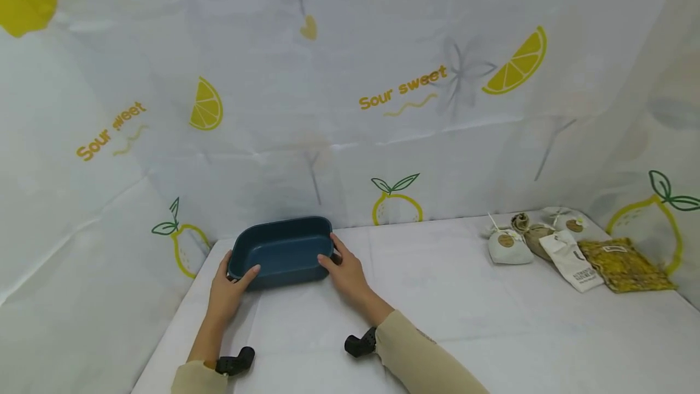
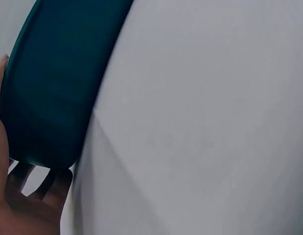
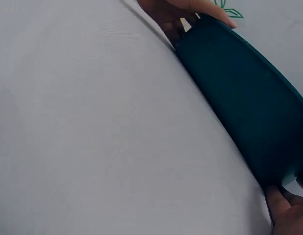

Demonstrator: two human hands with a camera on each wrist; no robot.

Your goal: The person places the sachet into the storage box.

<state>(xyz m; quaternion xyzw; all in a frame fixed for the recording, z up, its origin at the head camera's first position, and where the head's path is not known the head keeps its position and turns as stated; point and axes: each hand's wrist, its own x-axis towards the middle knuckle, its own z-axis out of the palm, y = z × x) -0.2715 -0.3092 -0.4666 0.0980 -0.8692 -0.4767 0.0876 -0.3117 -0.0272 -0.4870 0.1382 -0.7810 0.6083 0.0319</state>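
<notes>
White tabletop (image 1: 437, 297) stretches between the back-edge dish (image 1: 290, 254) and bags (image 1: 571, 261).

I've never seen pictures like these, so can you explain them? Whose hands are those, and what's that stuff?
There's no robot, just a person's bare left hand and right hand. The big picture comes from a camera worn on the head. The two close-ups come from a small black camera on the left wrist and another on the right. Both hands hold a dark blue, rounded rectangular dish by its short ends. To the right on the white table lie a small rounded white pouch, a brown pouch, another white pouch, a white printed packet and a flat yellow-brown patterned packet.
</notes>
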